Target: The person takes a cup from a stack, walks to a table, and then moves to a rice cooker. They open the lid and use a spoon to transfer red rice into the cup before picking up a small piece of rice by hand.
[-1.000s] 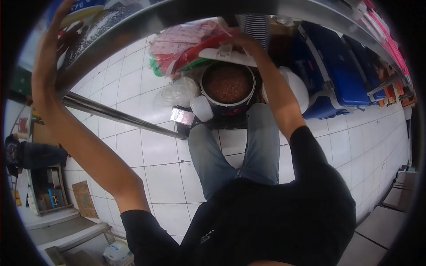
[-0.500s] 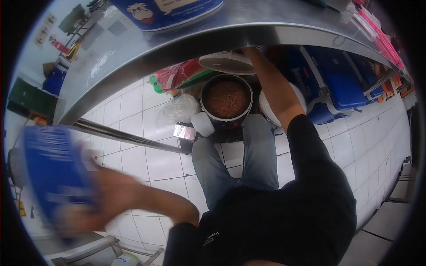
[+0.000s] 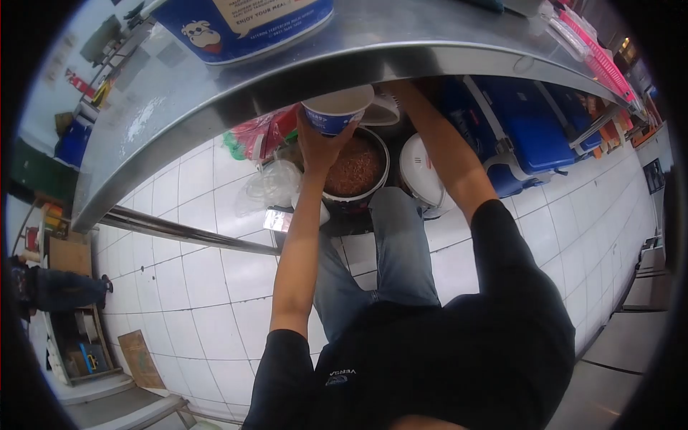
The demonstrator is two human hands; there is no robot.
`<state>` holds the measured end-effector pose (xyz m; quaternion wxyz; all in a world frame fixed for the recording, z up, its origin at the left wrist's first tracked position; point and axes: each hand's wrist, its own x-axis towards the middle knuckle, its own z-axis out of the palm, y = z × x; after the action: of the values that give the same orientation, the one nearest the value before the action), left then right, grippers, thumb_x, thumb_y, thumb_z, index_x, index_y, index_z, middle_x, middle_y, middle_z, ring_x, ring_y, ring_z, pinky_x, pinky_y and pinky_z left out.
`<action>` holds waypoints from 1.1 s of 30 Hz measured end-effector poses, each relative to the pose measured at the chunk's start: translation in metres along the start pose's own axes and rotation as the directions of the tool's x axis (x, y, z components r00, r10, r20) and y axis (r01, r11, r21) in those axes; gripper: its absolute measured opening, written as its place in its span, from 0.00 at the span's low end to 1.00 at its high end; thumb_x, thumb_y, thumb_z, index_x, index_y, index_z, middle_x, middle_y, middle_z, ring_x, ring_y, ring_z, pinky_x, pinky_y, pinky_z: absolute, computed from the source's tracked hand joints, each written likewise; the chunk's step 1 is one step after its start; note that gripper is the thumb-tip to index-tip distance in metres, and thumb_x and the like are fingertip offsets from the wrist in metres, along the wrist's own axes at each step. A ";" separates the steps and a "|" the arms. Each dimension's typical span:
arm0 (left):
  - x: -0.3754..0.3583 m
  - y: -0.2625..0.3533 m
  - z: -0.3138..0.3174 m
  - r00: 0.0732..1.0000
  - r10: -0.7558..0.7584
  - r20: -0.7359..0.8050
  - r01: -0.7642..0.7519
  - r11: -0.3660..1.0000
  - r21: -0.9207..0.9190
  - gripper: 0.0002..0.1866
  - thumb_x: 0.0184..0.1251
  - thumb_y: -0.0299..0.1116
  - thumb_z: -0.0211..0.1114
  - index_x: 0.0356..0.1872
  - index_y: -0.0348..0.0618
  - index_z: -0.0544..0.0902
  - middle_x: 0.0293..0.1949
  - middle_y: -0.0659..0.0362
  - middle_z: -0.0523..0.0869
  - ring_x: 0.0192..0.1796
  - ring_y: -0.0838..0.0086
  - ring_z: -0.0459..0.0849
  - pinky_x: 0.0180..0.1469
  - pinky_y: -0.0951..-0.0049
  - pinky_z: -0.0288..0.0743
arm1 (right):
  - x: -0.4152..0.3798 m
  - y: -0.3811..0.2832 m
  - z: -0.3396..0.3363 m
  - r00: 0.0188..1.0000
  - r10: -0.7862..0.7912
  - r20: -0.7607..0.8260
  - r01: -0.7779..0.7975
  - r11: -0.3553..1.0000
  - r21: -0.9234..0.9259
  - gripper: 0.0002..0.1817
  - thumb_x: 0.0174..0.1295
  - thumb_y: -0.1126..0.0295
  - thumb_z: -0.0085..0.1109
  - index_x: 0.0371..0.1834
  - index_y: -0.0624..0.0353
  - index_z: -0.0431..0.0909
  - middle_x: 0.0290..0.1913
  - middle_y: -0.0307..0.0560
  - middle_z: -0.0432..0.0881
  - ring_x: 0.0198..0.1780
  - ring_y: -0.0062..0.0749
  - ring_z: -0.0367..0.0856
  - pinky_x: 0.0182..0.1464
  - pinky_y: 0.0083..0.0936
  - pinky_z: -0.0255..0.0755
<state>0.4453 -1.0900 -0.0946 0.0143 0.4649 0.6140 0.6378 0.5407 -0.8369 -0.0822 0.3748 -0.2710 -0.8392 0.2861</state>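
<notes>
My left hand (image 3: 321,147) is wrapped round a blue and white paper bowl (image 3: 335,120), lifted over the far edge of a round pot. Its open top faces up, under the front edge of the steel table. The pot (image 3: 352,166) stands on the floor in front of my knees and holds a reddish-brown, grainy food. My right arm reaches under the table beyond the pot. Around the wrist, my right hand (image 3: 398,87) passes behind the table edge, so its fingers are hidden. A pale round lid (image 3: 383,113) shows close to that wrist.
The steel table (image 3: 373,44) spans above, bearing a large blue and white tub (image 3: 247,30). Right of the pot is a white-lidded container (image 3: 419,172); farther right, blue cooler boxes (image 3: 527,118). A clear plastic bag (image 3: 276,183) lies left. A person's legs (image 3: 68,288) show far left.
My left hand has swung the blue bowl from the far left to above the pot. My right arm still reaches under the table. The view has shifted a little.
</notes>
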 end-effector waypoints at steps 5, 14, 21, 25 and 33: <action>0.030 -0.010 0.025 0.942 0.320 -0.107 -0.309 0.945 0.106 0.45 0.43 0.54 0.80 0.59 0.36 0.73 0.51 0.44 0.79 0.55 0.49 0.79 0.58 0.53 0.72 | -0.049 -0.021 -0.036 0.953 -0.232 -0.196 0.196 0.963 -0.187 0.32 0.58 0.54 0.65 0.60 0.63 0.72 0.49 0.63 0.82 0.53 0.52 0.81 0.54 0.39 0.74; 0.094 0.003 0.054 0.919 0.376 0.118 -0.394 0.875 0.282 0.31 0.49 0.61 0.73 0.46 0.47 0.87 0.43 0.54 0.88 0.46 0.60 0.86 0.49 0.58 0.78 | -0.201 0.008 0.031 0.803 0.394 0.448 -0.268 0.909 -0.319 0.29 0.54 0.60 0.64 0.55 0.67 0.70 0.47 0.69 0.81 0.54 0.57 0.81 0.54 0.44 0.73; 0.085 0.023 0.027 0.941 0.323 0.098 -0.336 0.924 0.183 0.33 0.44 0.62 0.75 0.47 0.49 0.87 0.47 0.53 0.87 0.53 0.57 0.82 0.59 0.53 0.68 | -0.168 0.005 0.055 0.817 0.334 0.470 0.125 0.693 -0.710 0.16 0.55 0.67 0.59 0.45 0.64 0.82 0.42 0.59 0.86 0.47 0.54 0.86 0.49 0.47 0.79; 0.078 0.024 0.016 0.947 0.314 0.060 -0.320 0.923 0.214 0.33 0.41 0.61 0.78 0.46 0.50 0.87 0.47 0.55 0.88 0.54 0.57 0.82 0.61 0.51 0.65 | -0.158 -0.001 0.061 0.764 0.396 0.509 0.076 0.729 -0.681 0.13 0.55 0.67 0.58 0.40 0.62 0.85 0.42 0.59 0.86 0.47 0.53 0.86 0.49 0.47 0.79; 0.076 0.036 0.012 0.927 0.376 0.006 -0.368 0.905 0.214 0.29 0.43 0.58 0.78 0.44 0.51 0.88 0.44 0.58 0.89 0.48 0.62 0.85 0.56 0.59 0.73 | -0.168 0.045 0.091 0.729 0.434 0.529 -0.071 0.817 -0.572 0.19 0.59 0.64 0.53 0.46 0.67 0.82 0.47 0.66 0.83 0.51 0.56 0.83 0.54 0.44 0.76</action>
<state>0.4294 -1.0445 -0.0245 -0.1678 0.5610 0.5783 0.5680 0.5766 -0.9437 -0.2432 -0.0641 -0.3632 -0.9127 0.1761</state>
